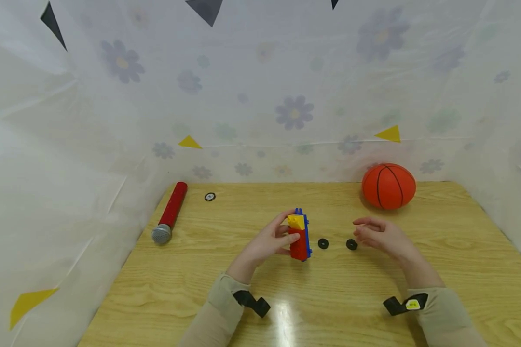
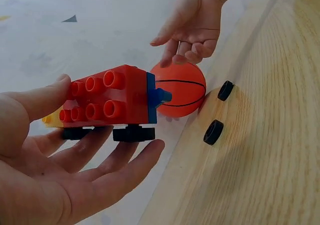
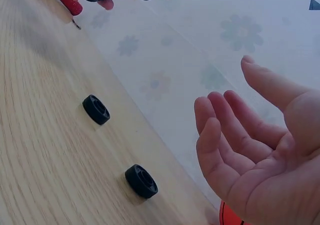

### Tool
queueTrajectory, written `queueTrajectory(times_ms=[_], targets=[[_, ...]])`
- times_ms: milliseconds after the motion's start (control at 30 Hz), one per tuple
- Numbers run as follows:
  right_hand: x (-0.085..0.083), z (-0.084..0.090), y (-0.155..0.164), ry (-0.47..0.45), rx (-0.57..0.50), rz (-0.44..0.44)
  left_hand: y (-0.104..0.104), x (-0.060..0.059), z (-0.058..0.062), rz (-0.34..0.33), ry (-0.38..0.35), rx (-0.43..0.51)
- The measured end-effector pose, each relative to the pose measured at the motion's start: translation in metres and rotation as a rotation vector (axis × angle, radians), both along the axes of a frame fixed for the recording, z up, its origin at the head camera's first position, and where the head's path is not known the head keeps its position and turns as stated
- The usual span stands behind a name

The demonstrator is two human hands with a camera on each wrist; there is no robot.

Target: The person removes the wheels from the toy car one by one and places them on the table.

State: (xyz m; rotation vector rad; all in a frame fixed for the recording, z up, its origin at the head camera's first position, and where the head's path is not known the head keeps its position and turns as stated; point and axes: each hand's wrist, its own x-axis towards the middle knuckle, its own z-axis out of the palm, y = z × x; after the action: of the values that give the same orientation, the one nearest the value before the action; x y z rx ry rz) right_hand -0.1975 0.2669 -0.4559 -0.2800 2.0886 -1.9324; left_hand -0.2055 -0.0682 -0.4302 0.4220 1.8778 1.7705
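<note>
My left hand [image 1: 282,236] holds a toy car of red, blue and yellow bricks [image 1: 299,235] just above the table, thumb on top and fingers under its black wheels [image 2: 131,133]. In the left wrist view the red brick body [image 2: 111,99] lies between thumb and fingers. Two loose black wheels [image 1: 323,243] [image 1: 351,244] lie on the wood just right of the car. My right hand [image 1: 379,233] hovers open beside the right wheel, fingers relaxed, holding nothing; both wheels [image 3: 96,109] [image 3: 141,181] show below it in the right wrist view.
An orange basketball [image 1: 388,185] sits at the back right of the wooden table [image 1: 286,299]. A red microphone with a grey head [image 1: 169,212] lies at the back left, a small black ring [image 1: 210,196] beside it. Flowered white sheets wall the table in.
</note>
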Motion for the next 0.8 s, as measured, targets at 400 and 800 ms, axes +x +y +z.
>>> queueTrajectory(times_ms=[400, 800], targets=[[0.005, 0.015, -0.020, -0.012, -0.270, 0.109, 0.004, -0.001, 0.002, 0.022, -0.011, 0.008], [0.007, 0.024, -0.046, 0.013, -0.236, 0.133, 0.009, 0.006, 0.010, 0.024, -0.008, 0.017]])
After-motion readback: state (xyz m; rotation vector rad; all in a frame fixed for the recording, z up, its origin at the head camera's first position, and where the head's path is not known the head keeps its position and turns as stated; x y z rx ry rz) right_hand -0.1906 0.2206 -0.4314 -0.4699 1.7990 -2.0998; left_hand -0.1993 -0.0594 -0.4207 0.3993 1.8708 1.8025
